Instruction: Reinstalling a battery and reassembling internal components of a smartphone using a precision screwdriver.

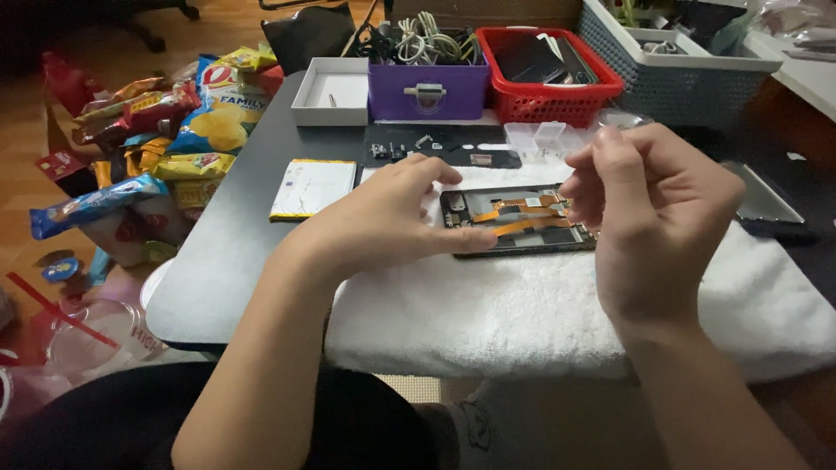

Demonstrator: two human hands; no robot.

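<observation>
Opened phone [521, 221] lies long axis left-right on white towel [522, 305] mid-desk; left hand [392, 218] spread, pressing its left end; right hand [649, 209] hovers over right end, fingers curled, pinch contents unclear.

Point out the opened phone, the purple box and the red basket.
Phone [522, 218], head view, on its orange ribbon cable.
Purple box [427, 91], head view, on its front wall.
Red basket [557, 100], head view, on its front wall.

A purple box [427, 90] of cables, a red basket [549, 96] and a white tray [329, 91] are set along the table's [226, 252] far edge; snack bags [174, 130] are heaped beside it.
</observation>
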